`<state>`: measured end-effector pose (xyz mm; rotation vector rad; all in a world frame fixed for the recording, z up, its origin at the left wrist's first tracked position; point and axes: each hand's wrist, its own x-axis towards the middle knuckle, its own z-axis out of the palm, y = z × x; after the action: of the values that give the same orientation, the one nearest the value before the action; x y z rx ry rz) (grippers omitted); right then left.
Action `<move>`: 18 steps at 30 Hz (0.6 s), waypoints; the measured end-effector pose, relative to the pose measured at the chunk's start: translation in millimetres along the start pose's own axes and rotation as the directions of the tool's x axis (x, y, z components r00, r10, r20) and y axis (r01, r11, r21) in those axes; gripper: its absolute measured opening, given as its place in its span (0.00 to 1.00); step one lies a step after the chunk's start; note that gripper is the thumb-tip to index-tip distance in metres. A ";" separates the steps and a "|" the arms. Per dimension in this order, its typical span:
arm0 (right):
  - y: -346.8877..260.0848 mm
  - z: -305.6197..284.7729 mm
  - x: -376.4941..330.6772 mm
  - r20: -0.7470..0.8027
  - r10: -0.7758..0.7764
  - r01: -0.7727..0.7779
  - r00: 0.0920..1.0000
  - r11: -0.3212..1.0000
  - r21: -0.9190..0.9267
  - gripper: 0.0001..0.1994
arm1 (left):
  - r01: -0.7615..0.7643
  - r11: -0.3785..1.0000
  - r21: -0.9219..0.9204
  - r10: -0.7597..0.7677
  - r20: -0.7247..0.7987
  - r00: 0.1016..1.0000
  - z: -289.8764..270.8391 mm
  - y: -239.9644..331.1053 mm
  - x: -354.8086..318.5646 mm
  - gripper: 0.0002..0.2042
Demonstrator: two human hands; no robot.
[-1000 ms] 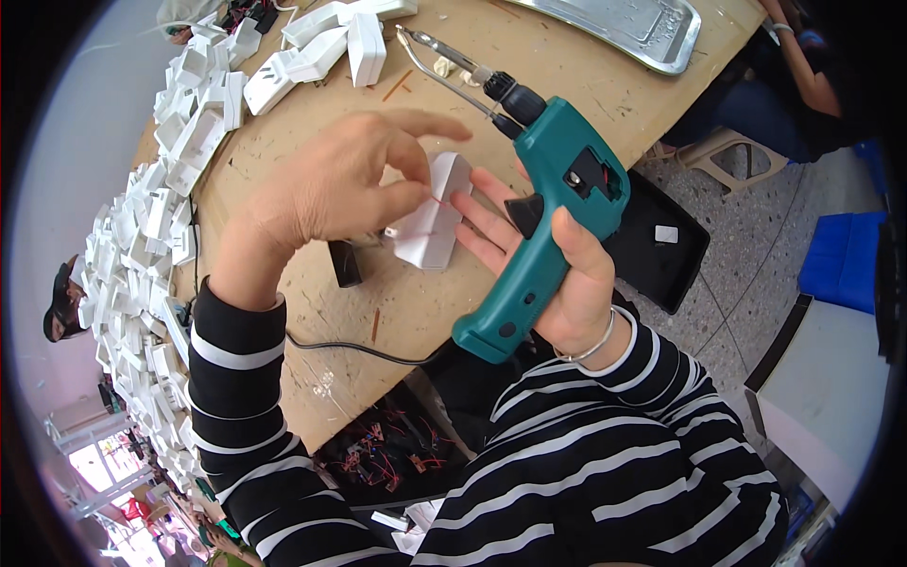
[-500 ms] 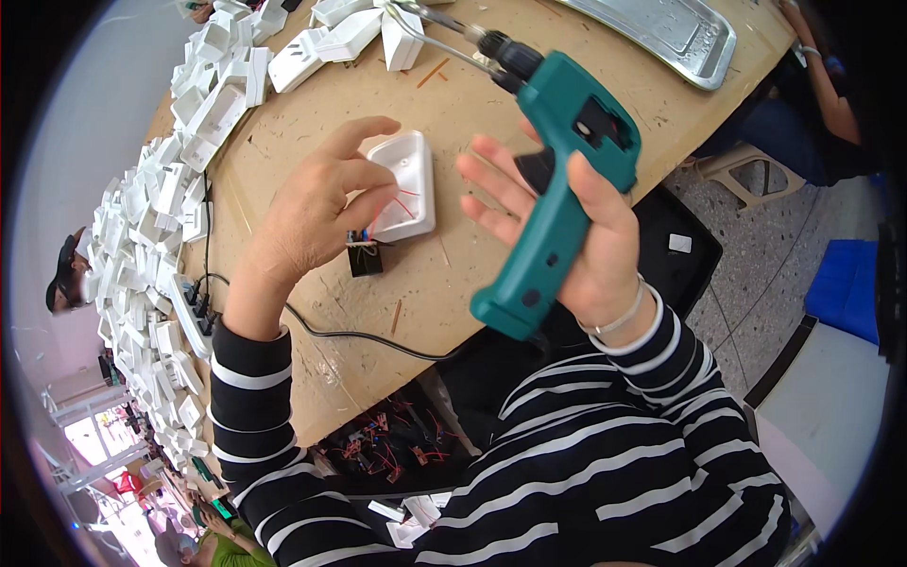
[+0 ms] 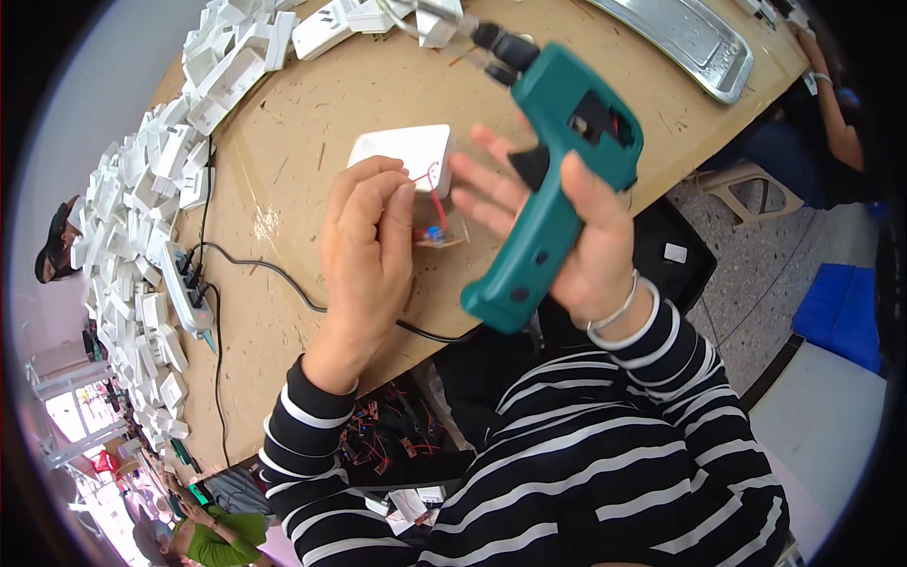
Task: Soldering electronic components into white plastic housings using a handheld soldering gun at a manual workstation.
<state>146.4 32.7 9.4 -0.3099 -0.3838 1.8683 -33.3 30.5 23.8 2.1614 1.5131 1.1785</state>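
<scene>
Soldering gun (image 3: 553, 189) in right hand (image 3: 602, 244), fingers spread; left hand (image 3: 364, 241), grip unclear, beside housing (image 3: 416, 146).

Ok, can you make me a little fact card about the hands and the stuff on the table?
Left hand: fingers bent together by a white plastic case; grip unclear
Right hand: holds a teal pistol-shaped tool with black trigger; fingers spread
Between hands: small circuit board with blue part, red wires
Tabletop: tan
Left side: heap of white plastic cases, white power strip
Far edge: shiny metal tray
</scene>
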 end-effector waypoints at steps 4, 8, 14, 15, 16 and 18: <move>-23.8 -0.2 31.7 0.108 -0.011 0.029 0.994 0.986 -0.166 0.31 | -0.007 0.989 -0.149 0.006 -0.003 1.000 9.9 13.4 -13.2 0.03; -49.9 -3.2 27.4 0.157 0.000 0.050 0.988 0.948 -0.314 0.30 | 0.011 0.990 -0.138 -0.011 -0.003 1.000 -4.4 21.4 -8.4 0.04; -40.9 1.2 -9.8 0.134 0.104 -0.055 0.986 0.941 -0.333 0.34 | 0.143 0.965 -0.222 -0.138 0.037 0.990 -7.7 14.0 -5.1 0.05; -36.9 1.2 -12.7 0.128 0.103 -0.055 0.986 0.941 -0.335 0.34 | 0.147 0.976 -0.161 -0.138 0.065 0.988 -8.1 14.7 -4.7 0.05; -32.3 -0.3 -15.1 0.128 0.111 -0.058 0.986 0.933 -0.356 0.34 | 0.149 0.975 -0.166 -0.139 0.069 0.988 -7.8 14.3 -4.2 0.05; -23.7 -1.0 -20.8 0.089 0.105 -0.068 0.990 0.935 -0.347 0.33 | -0.033 0.999 -0.015 0.033 0.015 0.999 -6.6 11.8 -2.2 0.06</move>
<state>173.8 20.3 18.6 -0.4695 -0.7852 1.9058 -30.5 22.0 34.2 2.1885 1.4637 1.1773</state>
